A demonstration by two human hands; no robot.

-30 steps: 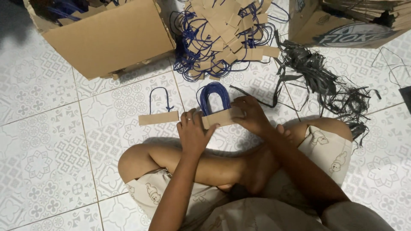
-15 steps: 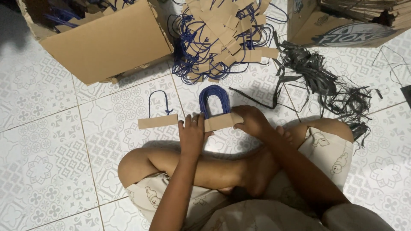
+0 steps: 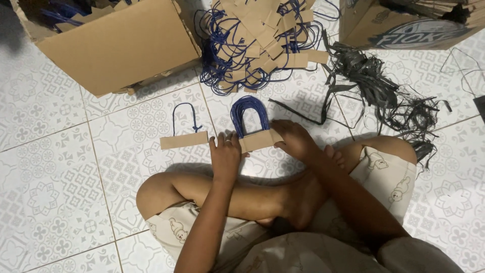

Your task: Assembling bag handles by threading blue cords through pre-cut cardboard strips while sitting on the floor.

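Stack of blue cord bag handles point(image 3: 251, 126) on floor tiles before crossed legs | left hand point(image 3: 225, 154) and right hand point(image 3: 294, 140) pinch its cardboard strip ends | step: squaring the bundle, judged | next needs even grip; single handle point(image 3: 184, 130) just beside.

left hand point(image 3: 225, 155), right hand point(image 3: 294, 140), both lowered, gripping
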